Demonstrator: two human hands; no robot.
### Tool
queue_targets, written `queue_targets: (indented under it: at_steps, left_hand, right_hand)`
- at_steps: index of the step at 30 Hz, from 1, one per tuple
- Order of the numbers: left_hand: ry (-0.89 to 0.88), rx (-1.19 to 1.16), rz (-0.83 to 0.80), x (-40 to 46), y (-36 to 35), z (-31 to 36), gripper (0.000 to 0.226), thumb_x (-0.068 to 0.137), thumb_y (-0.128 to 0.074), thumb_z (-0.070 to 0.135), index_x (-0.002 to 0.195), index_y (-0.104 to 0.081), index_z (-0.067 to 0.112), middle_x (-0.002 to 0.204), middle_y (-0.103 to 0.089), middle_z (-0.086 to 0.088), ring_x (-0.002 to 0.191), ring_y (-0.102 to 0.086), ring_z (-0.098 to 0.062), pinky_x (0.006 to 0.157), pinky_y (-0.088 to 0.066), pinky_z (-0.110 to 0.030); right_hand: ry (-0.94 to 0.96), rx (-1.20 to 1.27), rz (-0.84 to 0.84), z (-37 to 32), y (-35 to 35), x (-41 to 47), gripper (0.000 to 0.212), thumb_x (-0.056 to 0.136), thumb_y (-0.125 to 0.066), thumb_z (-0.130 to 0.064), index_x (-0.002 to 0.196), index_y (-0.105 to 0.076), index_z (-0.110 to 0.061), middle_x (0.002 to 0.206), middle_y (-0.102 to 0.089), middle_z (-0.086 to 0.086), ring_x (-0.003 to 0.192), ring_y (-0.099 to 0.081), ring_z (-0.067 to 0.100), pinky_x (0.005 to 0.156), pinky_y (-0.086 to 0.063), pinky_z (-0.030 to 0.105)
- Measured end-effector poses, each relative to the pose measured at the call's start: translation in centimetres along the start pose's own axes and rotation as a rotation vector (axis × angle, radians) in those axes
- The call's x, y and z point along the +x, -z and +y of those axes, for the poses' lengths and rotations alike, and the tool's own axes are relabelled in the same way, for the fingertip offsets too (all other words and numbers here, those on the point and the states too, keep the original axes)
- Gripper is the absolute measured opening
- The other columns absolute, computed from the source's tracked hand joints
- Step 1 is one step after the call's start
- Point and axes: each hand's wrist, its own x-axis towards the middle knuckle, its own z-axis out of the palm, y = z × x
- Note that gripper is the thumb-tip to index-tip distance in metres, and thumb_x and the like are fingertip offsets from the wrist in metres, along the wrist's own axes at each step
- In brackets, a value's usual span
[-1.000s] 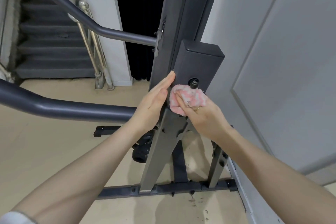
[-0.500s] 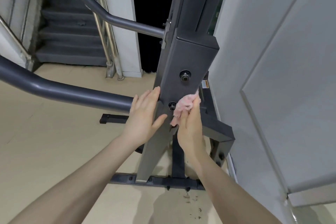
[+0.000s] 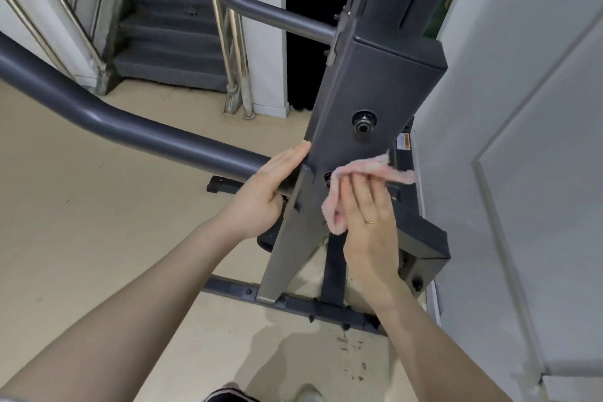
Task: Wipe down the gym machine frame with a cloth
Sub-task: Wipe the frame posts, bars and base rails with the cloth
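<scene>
The dark grey gym machine frame (image 3: 375, 85) rises in the middle of the view, with a bolt on its front face. My right hand (image 3: 367, 222) presses a pink cloth (image 3: 375, 170) flat against the lower front of the frame, fingers straight over the cloth. The cloth spreads past my fingertips toward the right and hangs down at the left of my palm. My left hand (image 3: 269, 186) lies flat on the frame's left side, fingers straight, just where a thick grey tube joins it.
A thick grey tube (image 3: 130, 127) runs left from the frame; a second tube (image 3: 261, 10) crosses higher up. The frame's base bar (image 3: 293, 300) lies on the beige floor. A grey door (image 3: 522, 140) stands close on the right. Stairs (image 3: 169, 42) with steel railings are at the back left.
My right hand slid the cloth down from beside the upper bolt to the lower part of the front face and flattened over it. My left hand stayed on the frame's left side.
</scene>
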Motion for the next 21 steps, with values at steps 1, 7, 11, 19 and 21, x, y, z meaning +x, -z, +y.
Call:
queue_targets:
  at_steps: [1,7,11,19,21]
  left_hand:
    - [0.000,-0.017,-0.024,0.0,0.1,-0.1,0.100,0.061,-0.023,-0.027,0.148,-0.023,0.023,0.155,-0.022,0.007,0.144,-0.013,-0.004,0.119,-0.015,-0.030]
    - [-0.040,-0.024,-0.079,0.1,1.0,-0.3,0.088,0.065,-0.026,-0.022,0.145,-0.030,0.014,0.152,-0.027,0.006,0.142,-0.019,-0.002,0.115,-0.015,-0.017]
    - [-0.131,0.131,-0.120,0.4,2.9,-1.8,0.081,0.068,-0.027,-0.011,0.143,-0.035,0.018,0.146,-0.029,0.014,0.140,-0.023,-0.005,0.112,-0.009,-0.008]
    - [-0.202,0.048,-0.202,0.6,3.8,-2.5,0.068,0.081,-0.041,-0.014,0.142,-0.039,0.017,0.149,-0.024,0.015,0.136,-0.023,0.006,0.107,-0.020,-0.005]
    - [-0.260,0.047,-0.168,0.7,3.8,-2.7,0.061,0.083,-0.040,-0.012,0.139,-0.043,0.012,0.147,-0.027,0.011,0.135,-0.020,0.011,0.108,-0.018,-0.006]
  right_hand:
    - [0.056,-0.005,-0.004,0.4,-0.3,-0.2,0.033,0.100,-0.033,-0.007,0.130,-0.045,-0.009,0.135,-0.049,0.011,0.130,-0.039,0.024,0.109,-0.037,0.047]
    - [0.419,-0.257,0.078,0.0,-3.3,2.3,0.041,0.084,-0.058,0.001,0.124,-0.056,-0.010,0.116,-0.068,0.013,0.114,-0.051,0.030,0.109,-0.031,0.042]
    - [0.433,-0.359,-0.039,0.6,-2.5,1.6,0.032,0.093,-0.038,-0.001,0.114,-0.061,-0.009,0.111,-0.066,0.011,0.108,-0.051,0.025,0.115,-0.024,0.035]
    - [0.168,-0.300,-0.693,-2.0,-0.8,-5.4,0.041,0.093,-0.047,-0.024,0.132,-0.053,-0.016,0.130,-0.057,-0.003,0.118,-0.054,0.012,0.103,-0.040,0.028]
    - [0.233,-0.285,-0.681,-3.5,0.2,-5.3,0.064,0.094,-0.026,-0.064,0.129,-0.054,-0.019,0.116,-0.059,-0.005,0.103,-0.058,0.007,0.090,-0.046,0.024]
